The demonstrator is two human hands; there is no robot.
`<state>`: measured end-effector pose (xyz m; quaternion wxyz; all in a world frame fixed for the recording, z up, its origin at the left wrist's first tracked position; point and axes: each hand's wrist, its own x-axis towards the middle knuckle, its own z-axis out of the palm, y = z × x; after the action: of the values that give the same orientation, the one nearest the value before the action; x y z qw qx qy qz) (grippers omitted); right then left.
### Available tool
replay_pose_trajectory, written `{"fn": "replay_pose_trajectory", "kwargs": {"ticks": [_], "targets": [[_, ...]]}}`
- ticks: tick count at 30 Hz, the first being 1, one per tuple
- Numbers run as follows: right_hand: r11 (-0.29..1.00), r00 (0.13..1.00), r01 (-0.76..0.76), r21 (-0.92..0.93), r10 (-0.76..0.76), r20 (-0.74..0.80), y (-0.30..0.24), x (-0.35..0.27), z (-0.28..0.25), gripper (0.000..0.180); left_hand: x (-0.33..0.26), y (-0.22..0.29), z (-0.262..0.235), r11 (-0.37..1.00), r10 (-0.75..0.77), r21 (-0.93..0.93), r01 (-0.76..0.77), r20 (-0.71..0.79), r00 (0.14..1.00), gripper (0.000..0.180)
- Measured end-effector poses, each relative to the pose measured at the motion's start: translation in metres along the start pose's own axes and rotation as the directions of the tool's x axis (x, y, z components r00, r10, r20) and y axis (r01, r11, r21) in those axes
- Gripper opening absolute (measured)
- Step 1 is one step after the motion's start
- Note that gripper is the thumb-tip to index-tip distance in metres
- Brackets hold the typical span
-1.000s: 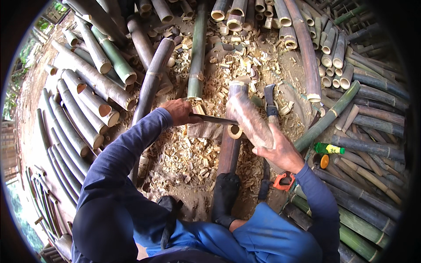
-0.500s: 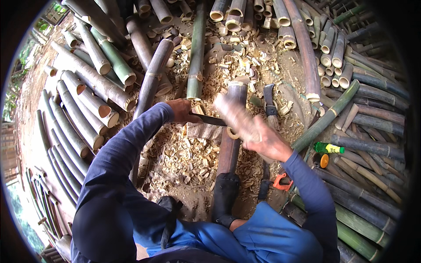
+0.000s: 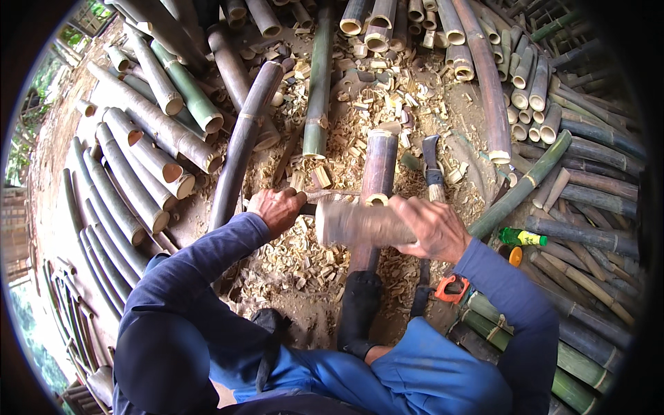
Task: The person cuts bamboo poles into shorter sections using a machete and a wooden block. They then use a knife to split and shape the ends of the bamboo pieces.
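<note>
Strewn over the middle of brown earthen ground (image 3: 311,326): pale, curled woody shavings (image 3: 297,266). Along the ground's left edge: long grey-brown bamboo poles (image 3: 144,197). Right of middle: a dark-bladed, wooden-handled knife (image 3: 434,171), lying among scattered chips.

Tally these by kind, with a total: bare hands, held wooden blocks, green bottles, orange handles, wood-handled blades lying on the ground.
Hands: 2 (left hand, right hand)
Wooden block: 1
Green bottle: 1
Orange handle: 1
Wood-handled blade: 1
Total: 6
</note>
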<state>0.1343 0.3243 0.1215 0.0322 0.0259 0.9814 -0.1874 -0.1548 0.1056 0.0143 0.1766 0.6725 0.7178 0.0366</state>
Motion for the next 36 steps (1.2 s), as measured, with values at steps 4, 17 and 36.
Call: {"fn": "replay_pose_trajectory", "kwargs": {"ticks": [4, 17, 36], "targets": [[0.885, 0.974, 0.163, -0.436, -0.076, 0.212, 0.026, 0.001, 0.013, 0.093, 0.005, 0.007, -0.006, 0.999, -0.016, 0.045, 0.012, 0.081, 0.997, 0.015], [0.872, 0.943, 0.323, -0.368, -0.263, 0.205, 0.007, -0.005, 0.025, 0.084, 0.0, 0.005, 0.01, 0.996, 0.018, 0.084, -0.012, -0.069, 0.997, 0.015], [0.91, 0.963, 0.27, -0.315, -0.255, 0.089, -0.022, -0.044, 0.024, 0.081, 0.019, 0.04, 0.015, 0.999, -0.019, 0.033, 0.019, -0.023, 1.0, 0.012]]}}
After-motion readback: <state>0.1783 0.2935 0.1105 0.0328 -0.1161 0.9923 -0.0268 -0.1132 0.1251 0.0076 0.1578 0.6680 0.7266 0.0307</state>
